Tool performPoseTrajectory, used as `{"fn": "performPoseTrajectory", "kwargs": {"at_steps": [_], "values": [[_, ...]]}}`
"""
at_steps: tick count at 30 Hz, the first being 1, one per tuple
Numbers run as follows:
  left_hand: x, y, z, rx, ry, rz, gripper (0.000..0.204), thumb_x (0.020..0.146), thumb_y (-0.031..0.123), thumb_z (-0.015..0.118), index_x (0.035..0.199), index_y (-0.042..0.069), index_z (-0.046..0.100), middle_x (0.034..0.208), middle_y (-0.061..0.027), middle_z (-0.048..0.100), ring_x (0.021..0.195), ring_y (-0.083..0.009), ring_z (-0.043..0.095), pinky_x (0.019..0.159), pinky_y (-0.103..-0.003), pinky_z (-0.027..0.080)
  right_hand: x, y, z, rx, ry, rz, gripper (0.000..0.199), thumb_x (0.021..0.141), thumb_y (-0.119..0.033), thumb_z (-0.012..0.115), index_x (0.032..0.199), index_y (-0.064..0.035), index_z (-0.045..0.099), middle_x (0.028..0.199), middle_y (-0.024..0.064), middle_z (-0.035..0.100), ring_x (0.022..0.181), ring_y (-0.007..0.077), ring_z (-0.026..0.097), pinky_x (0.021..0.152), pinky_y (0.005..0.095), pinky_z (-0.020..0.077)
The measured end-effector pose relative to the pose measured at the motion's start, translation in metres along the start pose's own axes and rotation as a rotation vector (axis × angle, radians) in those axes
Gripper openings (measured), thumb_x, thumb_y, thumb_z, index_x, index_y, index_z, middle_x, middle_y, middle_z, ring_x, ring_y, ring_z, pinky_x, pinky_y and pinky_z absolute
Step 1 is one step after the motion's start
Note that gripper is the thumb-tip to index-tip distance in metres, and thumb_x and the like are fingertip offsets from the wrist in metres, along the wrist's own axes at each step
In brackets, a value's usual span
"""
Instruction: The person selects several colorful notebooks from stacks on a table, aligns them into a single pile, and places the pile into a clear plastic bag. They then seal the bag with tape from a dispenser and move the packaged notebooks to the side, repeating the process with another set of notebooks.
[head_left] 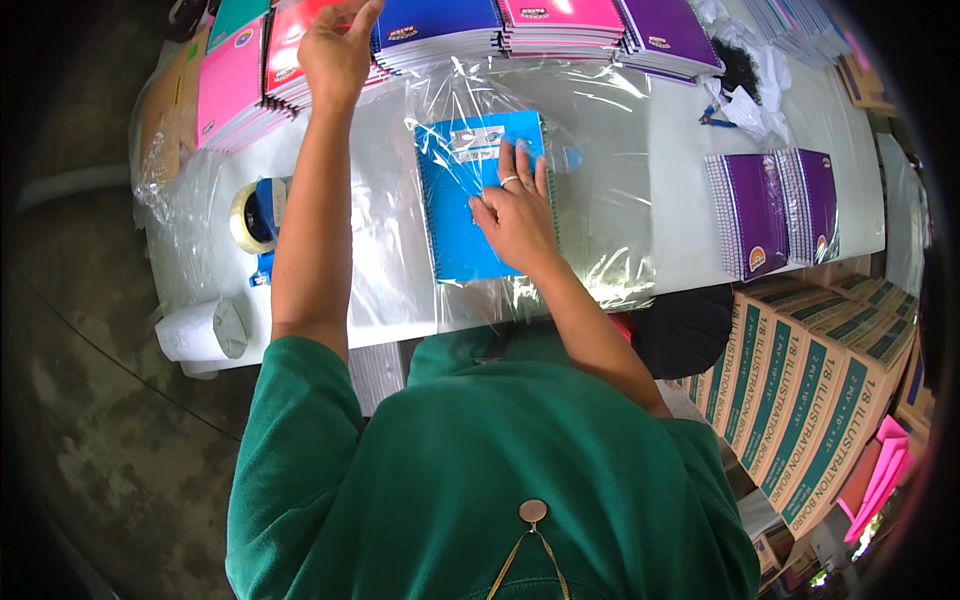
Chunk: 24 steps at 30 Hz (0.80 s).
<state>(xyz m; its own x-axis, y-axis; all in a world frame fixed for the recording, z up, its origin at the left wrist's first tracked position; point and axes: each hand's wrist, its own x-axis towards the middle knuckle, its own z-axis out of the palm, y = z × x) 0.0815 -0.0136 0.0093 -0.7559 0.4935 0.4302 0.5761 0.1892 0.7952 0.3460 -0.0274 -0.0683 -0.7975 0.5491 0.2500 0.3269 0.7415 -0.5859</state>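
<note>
A blue spiral notebook [465, 235] with a white label strip lies on the table in front of me. Clear plastic film [605, 200] spreads around it, and shiny creases run across its upper left part. My right hand [520, 215], with a ring on one finger, rests on the notebook's right half, fingers stretched out. My left hand [338, 50] reaches to the far side, over a stack of red notebooks [290, 55]. A gap shows between its thumb and forefinger, and nothing can be made out in them; the frame's top edge cuts close to the fingertips.
More notebook stacks, blue [440, 25], pink [560, 20] and purple [670, 35], line the far side. A blue tape dispenser [265, 215] stands left. Two purple notebooks [755, 215] lie right, near blue-handled pliers [718, 118]. Cartons [800, 380] are stacked below right.
</note>
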Motion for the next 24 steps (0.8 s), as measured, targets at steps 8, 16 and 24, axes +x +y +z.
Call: {"fn": "performPoseTrajectory", "kwargs": {"at_steps": [8, 16, 24], "values": [[-0.132, 0.008, -0.005, 0.400, -0.524, -0.288, 0.072, 0.077, 0.034, 0.065, 0.128, -0.003, 0.029, 0.082, -0.0207, 0.063, 0.072, -0.0324, 0.063, 0.063, -0.041, 0.048, 0.000, -0.002, 0.001, 0.073, 0.005, 0.036, 0.034, 0.086, -0.024, 0.055, 0.062, -0.0009, 0.060, 0.139, 0.0246, 0.032, 0.132, 0.0403, 0.024, 0.108, 0.0510, 0.0110], [-0.111, -0.073, -0.090, -0.266, -0.667, -0.659, 0.067, 0.079, 0.016, 0.067, 0.134, 0.000, 0.032, 0.066, -0.0038, 0.052, 0.058, -0.0110, 0.047, 0.053, -0.024, 0.039, 0.001, 0.001, 0.005, -0.026, 0.013, 0.018, 0.035, 0.087, -0.023, 0.054, 0.062, 0.0010, 0.058, 0.138, 0.0238, 0.034, 0.130, 0.0399, 0.028, 0.108, 0.0494, 0.0135], [-0.080, -0.028, -0.043, 0.267, -0.462, -0.070, 0.077, 0.072, 0.046, 0.072, 0.131, 0.008, 0.041, 0.083, -0.0148, 0.064, 0.072, -0.0278, 0.062, 0.069, -0.037, 0.049, 0.000, -0.001, 0.006, -0.072, 0.010, 0.019, 0.031, 0.083, -0.021, 0.057, 0.061, -0.0001, 0.057, 0.137, 0.0251, 0.035, 0.131, 0.0397, 0.027, 0.108, 0.0501, 0.0141]]}}
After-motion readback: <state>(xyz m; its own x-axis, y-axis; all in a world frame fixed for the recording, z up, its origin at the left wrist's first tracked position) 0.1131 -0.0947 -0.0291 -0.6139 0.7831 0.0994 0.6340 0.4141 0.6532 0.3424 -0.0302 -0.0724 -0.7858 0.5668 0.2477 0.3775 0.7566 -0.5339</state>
